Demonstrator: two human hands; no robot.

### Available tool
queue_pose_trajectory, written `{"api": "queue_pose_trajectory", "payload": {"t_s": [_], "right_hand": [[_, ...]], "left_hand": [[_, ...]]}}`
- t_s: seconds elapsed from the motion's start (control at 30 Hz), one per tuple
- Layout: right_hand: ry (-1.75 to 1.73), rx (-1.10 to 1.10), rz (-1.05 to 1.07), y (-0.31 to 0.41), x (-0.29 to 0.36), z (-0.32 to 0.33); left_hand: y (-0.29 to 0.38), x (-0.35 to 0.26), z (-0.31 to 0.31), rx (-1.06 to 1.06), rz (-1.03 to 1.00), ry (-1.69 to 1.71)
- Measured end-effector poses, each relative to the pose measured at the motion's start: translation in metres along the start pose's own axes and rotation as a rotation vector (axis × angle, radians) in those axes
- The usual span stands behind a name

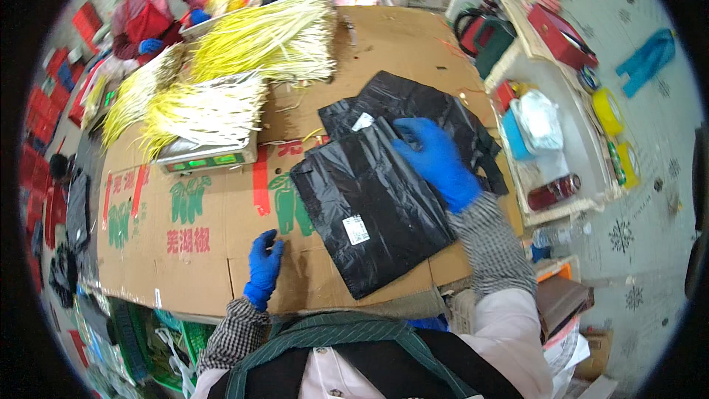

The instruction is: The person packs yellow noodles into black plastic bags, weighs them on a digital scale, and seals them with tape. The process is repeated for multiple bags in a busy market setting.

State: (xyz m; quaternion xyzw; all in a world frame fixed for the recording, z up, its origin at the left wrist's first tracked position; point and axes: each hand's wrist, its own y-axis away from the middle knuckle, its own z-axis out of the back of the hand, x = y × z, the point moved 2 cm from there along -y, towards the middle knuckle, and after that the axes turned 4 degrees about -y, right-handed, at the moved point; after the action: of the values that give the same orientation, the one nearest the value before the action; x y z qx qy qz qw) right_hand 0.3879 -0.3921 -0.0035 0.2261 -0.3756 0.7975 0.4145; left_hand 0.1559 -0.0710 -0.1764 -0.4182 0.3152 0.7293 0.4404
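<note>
My left hand (263,269), in a blue glove, is over the near edge of the cardboard-covered table (205,277), fingers apart, holding nothing. My right hand (437,163), also blue-gloved, lies at the top right part of a flat black plastic bag (382,199) that bears a white printed label (355,229). Its thumb and fingers are apart; whether they pinch the plastic is unclear. More black bags (410,97) lie behind it. To the left, a bundle of yellow-white chives (207,111) rests on a digital scale (207,160) with a lit green display.
A larger chive pile (271,39) lies at the back, another bundle (141,91) at the left. A white foam box (592,177) with a bottle (554,192) stands at the right, tape rolls (608,111) along its outer side. Co-workers (149,16) stand across the table.
</note>
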Motion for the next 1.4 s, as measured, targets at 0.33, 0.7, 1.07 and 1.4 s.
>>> {"api": "queue_pose_trajectory", "payload": {"t_s": [0.33,0.7,1.07,1.4], "right_hand": [[0.775,0.634,-0.542,-0.108,-0.067,-0.222],[-0.732,-0.390,-0.512,-0.108,-0.167,-0.113],[-0.452,-0.775,0.180,-0.055,-0.006,0.248],[-0.243,0.537,-0.393,-0.009,0.037,-0.073]], "left_hand": [[0.001,-0.026,-0.051,0.244,0.695,0.642],[-0.014,-0.037,-0.116,0.362,0.619,0.642],[-0.037,-0.036,-0.109,0.347,0.564,0.666],[-0.073,-0.028,-0.077,0.318,0.448,0.621]]}}
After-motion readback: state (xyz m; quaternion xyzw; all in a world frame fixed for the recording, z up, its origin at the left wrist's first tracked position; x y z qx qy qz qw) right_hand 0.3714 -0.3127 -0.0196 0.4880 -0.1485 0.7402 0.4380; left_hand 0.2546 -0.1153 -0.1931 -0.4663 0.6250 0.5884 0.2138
